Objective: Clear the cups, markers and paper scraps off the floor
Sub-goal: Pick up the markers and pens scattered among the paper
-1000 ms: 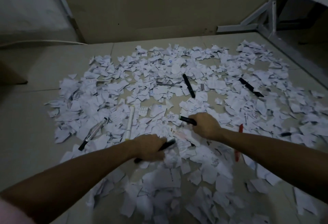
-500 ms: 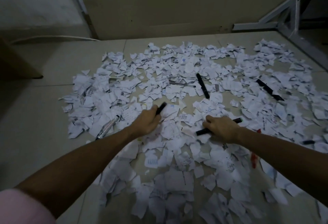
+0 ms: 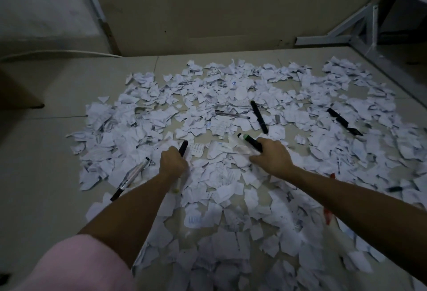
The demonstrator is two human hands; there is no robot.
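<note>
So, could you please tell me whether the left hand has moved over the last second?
Yes. The left hand has moved forward, away from the person, and to the left, ending nearer the clear pen.

One head-worn wide-angle view looks forward and down, close over the floor (image 3: 46, 175) toward the wall (image 3: 208, 13).

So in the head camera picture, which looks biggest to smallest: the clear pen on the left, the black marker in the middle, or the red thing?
1. Clear plastic pen, longest.
2. Black marker.
3. Red thing, partly hidden by the forearm, so unsure.
</note>
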